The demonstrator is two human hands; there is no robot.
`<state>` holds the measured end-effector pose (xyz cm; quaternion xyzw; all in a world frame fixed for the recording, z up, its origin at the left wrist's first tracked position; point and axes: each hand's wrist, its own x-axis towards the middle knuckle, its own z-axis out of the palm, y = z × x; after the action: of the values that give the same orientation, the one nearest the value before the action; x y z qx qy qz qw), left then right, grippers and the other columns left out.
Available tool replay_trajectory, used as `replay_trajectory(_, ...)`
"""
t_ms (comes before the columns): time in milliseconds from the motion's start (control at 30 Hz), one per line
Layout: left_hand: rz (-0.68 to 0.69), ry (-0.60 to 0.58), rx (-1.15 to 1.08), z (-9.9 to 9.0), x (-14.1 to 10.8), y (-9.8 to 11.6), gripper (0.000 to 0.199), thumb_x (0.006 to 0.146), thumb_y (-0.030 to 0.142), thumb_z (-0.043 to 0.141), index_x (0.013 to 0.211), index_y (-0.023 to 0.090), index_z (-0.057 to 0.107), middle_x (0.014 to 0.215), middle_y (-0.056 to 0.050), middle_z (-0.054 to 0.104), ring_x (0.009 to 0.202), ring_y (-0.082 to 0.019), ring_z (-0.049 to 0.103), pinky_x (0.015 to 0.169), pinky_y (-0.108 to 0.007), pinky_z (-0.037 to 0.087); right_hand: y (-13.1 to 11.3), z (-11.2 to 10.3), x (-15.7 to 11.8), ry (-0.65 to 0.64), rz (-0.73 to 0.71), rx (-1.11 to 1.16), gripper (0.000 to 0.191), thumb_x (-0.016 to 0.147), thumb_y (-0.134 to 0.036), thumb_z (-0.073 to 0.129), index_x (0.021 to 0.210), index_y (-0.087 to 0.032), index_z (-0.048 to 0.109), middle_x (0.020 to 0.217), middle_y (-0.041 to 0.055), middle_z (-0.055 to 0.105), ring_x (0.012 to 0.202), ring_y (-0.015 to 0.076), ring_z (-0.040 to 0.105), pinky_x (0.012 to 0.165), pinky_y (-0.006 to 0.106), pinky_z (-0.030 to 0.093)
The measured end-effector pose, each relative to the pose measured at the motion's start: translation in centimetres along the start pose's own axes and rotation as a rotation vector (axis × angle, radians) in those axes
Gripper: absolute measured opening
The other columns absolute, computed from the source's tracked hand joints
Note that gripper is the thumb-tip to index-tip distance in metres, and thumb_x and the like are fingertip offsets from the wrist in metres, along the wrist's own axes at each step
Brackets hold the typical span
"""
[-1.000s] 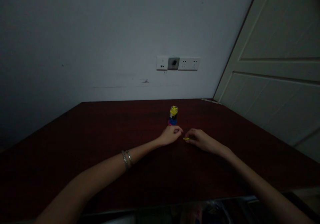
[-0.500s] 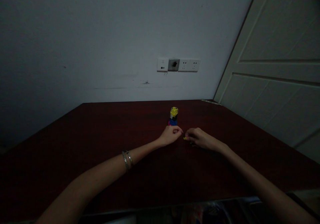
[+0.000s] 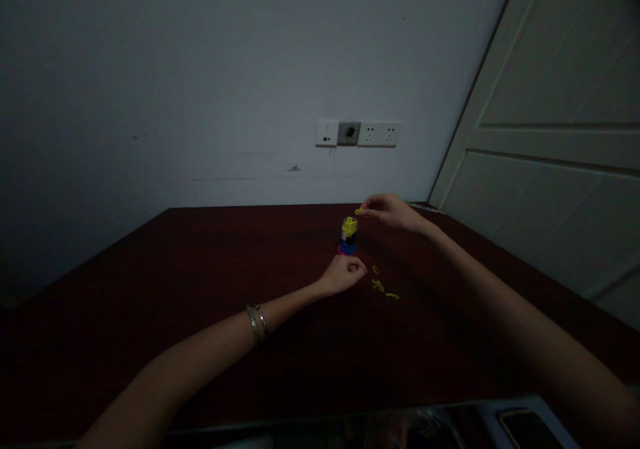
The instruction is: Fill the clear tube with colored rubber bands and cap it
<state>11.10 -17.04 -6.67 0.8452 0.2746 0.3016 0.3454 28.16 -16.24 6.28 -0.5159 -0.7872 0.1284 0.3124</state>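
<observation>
My right hand (image 3: 394, 213) is raised beside the top of a small clear container, its thumb and fingertips pinched on a small yellow rubber band (image 3: 359, 211). The container (image 3: 349, 234) stands upright, with yellow bands at the top and black, blue and pink sections below. In front of it my left hand (image 3: 342, 275) rests on the table, thumb and fingers closed in a pinch; whether something tiny is between them I cannot make out. Just right of that hand, several yellow rubber bands (image 3: 379, 285) lie loose on the dark red table (image 3: 240, 255).
The table meets a pale wall (image 3: 225, 89) with a row of sockets (image 3: 357, 133). A white panelled door (image 3: 550, 189) stands at the right. Below the near edge a dark-screened object (image 3: 533, 427) and other dim items show.
My right hand has lifted away from the table and moved up beside the container's top with a yellow rubber band, uncovering the loose bands. My left hand has stayed put.
</observation>
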Motion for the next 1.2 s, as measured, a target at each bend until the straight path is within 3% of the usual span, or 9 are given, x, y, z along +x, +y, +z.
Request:
replay_trajectory(267, -0.007, -0.015, 0.041, -0.1, -0.1, 0.0, 0.026, 0.075, 0.022, 0.045, 0.08, 0.01, 0.067, 0.073, -0.004, 0.065, 0.065, -0.012, 0.056, 0.062, -0.022, 0.042, -1.5, 0.8, 2.3, -0.208, 0.029, -0.132, 0.023, 0.071, -0.028, 0.056, 0.08, -0.01, 0.068, 0.072, 0.0078, 0.066, 0.064, 0.0151, 0.055, 0.062, 0.027, 0.042)
replay_trajectory(400, -0.007, -0.021, 0.056, 0.0, -0.1, 0.0, 0.025, 0.075, 0.022, 0.045, 0.079, 0.011, 0.067, 0.073, -0.004, 0.065, 0.065, -0.012, 0.055, 0.062, -0.022, 0.041, -1.6, 0.8, 2.3, -0.251, 0.003, -0.155, 0.03, 0.073, -0.04, 0.056, 0.073, -0.013, 0.069, 0.07, 0.0068, 0.065, 0.066, 0.0161, 0.055, 0.063, 0.028, 0.041)
replay_trajectory(633, 0.004, -0.032, 0.068, 0.0, 0.1, -0.1, 0.024, 0.075, 0.021, 0.045, 0.079, 0.011, 0.067, 0.075, -0.003, 0.065, 0.066, -0.011, 0.054, 0.063, -0.022, 0.041, -1.2, 1.5, 2.3, -0.233, 0.077, -0.135, 0.066, 0.083, -0.063, 0.025, 0.077, -0.012, 0.067, 0.07, 0.0086, 0.064, 0.069, 0.0192, 0.054, 0.069, 0.032, 0.041)
replay_trajectory(933, -0.012, -0.031, 0.105, 0.1, 0.1, -0.4, 0.026, 0.076, 0.025, 0.045, 0.077, 0.012, 0.067, 0.071, -0.003, 0.064, 0.063, -0.011, 0.053, 0.06, -0.021, 0.039, -1.7, 2.9, 2.9, -0.389, 0.199, -0.129, 0.075, 0.078, -0.072, 0.018, 0.067, -0.017, 0.068, 0.069, 0.0095, 0.065, 0.075, 0.0241, 0.058, 0.078, 0.037, 0.041)
replay_trajectory(1200, -0.017, -0.032, 0.134, 0.0, -0.1, -0.2, 0.026, 0.075, 0.026, 0.045, 0.078, 0.013, 0.067, 0.069, -0.002, 0.064, 0.061, -0.011, 0.052, 0.059, -0.021, 0.039, -1.1, 3.3, 3.2, -0.453, 0.159, -0.081, 0.078, 0.079, -0.07, 0.015, 0.065, -0.015, 0.069, 0.064, 0.0091, 0.066, 0.067, 0.0209, 0.059, 0.074, 0.034, 0.044)
